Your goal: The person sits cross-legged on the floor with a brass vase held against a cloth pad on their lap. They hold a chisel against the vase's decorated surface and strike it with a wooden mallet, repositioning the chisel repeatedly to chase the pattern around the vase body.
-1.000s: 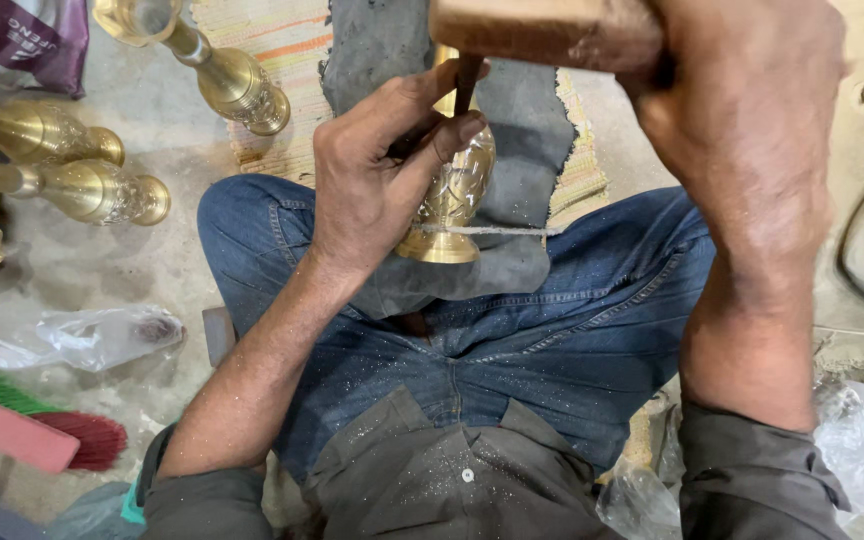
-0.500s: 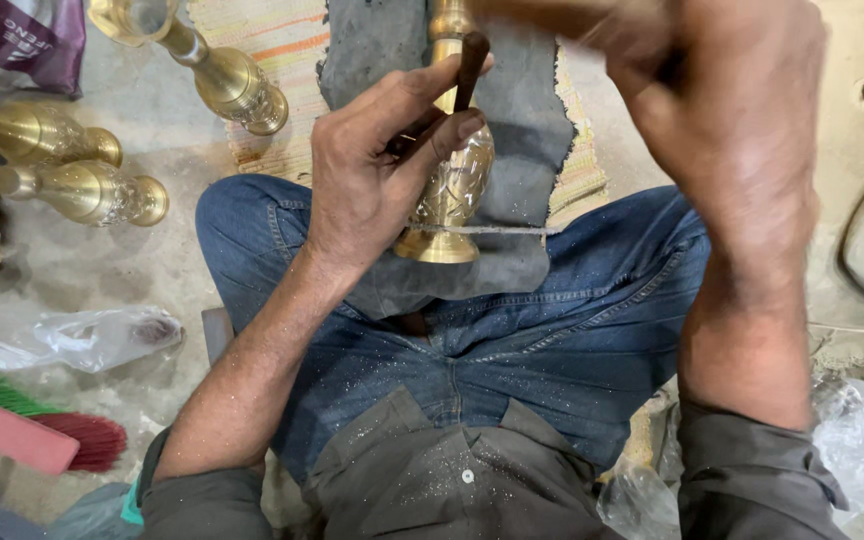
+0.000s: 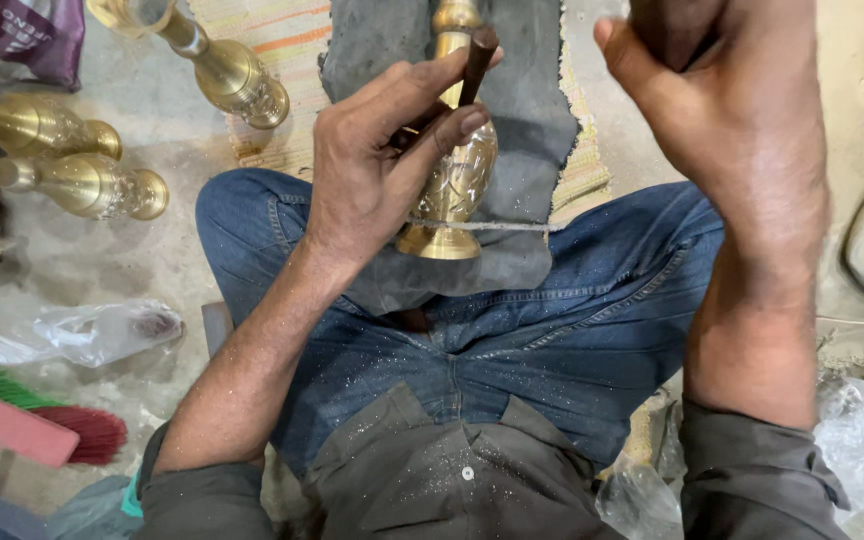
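A patterned brass vase lies on a dark grey cloth over my lap. My left hand rests on the vase and pinches a short dark metal punch upright against its side. My right hand is raised high at the upper right, fist closed around a wooden handle whose head is cut off by the frame's top edge.
Several more brass vases lie on the concrete floor at the left. A striped mat lies under the cloth. Clear plastic bags and a red and green brush sit at the lower left.
My right hand has lifted the wooden hammer upward, so its head has gone out of the top of the view. The left hand keeps the punch on the vase.
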